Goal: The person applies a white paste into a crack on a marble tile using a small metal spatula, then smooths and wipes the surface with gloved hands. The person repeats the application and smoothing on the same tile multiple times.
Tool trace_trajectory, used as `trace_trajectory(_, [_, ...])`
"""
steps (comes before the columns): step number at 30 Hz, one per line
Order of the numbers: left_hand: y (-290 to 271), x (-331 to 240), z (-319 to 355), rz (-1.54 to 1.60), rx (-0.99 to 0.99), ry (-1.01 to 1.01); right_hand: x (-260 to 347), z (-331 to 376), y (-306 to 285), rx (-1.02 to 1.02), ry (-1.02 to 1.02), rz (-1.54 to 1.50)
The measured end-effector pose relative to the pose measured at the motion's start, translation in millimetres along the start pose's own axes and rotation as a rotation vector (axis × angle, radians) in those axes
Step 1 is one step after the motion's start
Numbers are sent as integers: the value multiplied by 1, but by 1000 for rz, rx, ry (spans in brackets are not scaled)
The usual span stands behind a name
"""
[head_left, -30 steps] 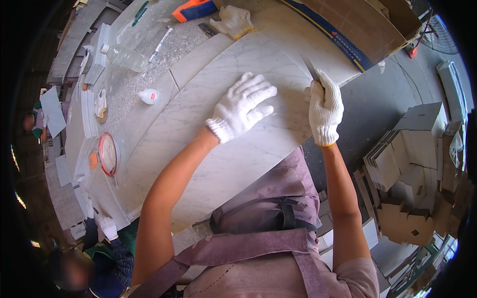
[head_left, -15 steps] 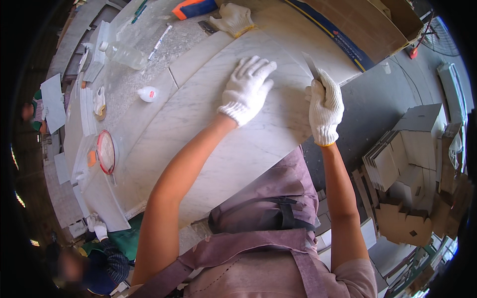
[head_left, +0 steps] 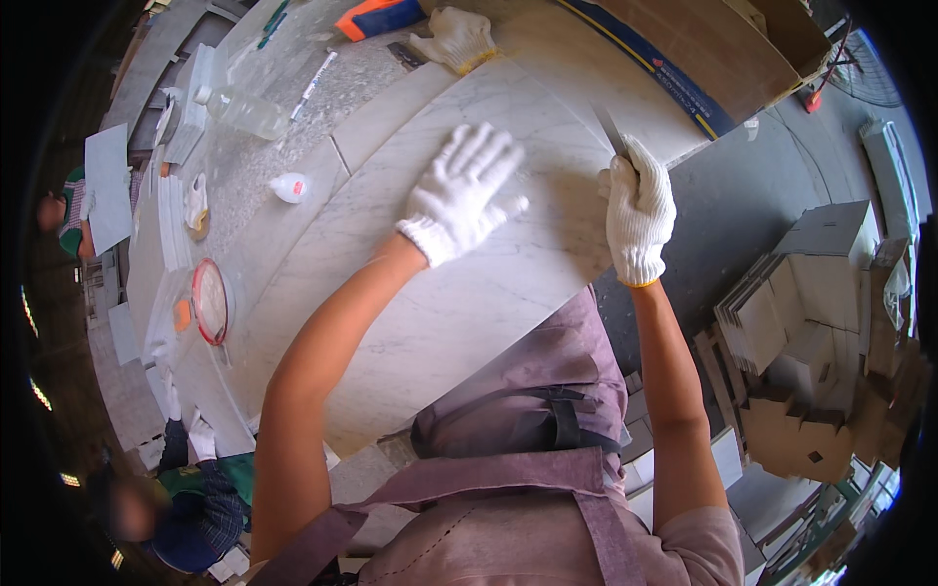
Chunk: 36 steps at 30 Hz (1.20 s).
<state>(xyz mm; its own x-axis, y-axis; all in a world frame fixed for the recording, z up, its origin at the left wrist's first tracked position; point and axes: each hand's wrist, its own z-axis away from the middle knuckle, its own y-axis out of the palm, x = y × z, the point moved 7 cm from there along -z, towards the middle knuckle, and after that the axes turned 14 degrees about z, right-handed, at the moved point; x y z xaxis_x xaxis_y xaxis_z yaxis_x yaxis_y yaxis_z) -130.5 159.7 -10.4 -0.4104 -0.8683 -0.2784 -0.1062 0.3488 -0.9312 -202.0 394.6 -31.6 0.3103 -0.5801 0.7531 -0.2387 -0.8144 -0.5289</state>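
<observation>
A large white slab [head_left: 391, 322] with grey marble-like veins lies in front of me. Over its middle is my left hand [head_left: 461, 195], in a white knit glove, fingers spread and nothing held; whether the palm touches the surface I cannot tell. At the slab's right edge, my gloved right hand [head_left: 640, 208] is closed around a thin flat blade [head_left: 611, 129], perhaps a knife or scraper, which points away from me. The blade's grip is hidden in the glove. Beyond the slab lies a spare white glove [head_left: 457, 39].
A cardboard box [head_left: 723, 49] stands at the far right. Leftward are a clear bottle [head_left: 244, 112], a marker [head_left: 315, 83], a small white squeeze bottle [head_left: 289, 187] and a red-rimmed round container [head_left: 209, 301]. Flattened cartons [head_left: 791, 303] lean at right. A co-worker [head_left: 186, 518] works at lower left.
My left hand has slid left and a little toward me across the slab, its fingers spreading wider. My right hand and the blade stay nearly still. The co-worker's hands have shifted.
</observation>
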Motion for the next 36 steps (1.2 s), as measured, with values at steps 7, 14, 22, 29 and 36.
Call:
trace_trajectory(7, [5,14,12,-77,31,-188,-1,0,-6,-70,43,-70])
trace_trajectory(14, [2,7,6,-21,14,-142,25,-3,-22,-212,-224,146])
trace_trajectory(22, [2,6,6,-61,-29,-138,9,-19,-3,323,-98,32])
trace_trajectory(29, [47,-95,18,150,631,-69,31,-23,20,628,-186,36])
trace_trajectory(36, [21,-155,84,283,144,-31,65,-17,32,686,-411,274])
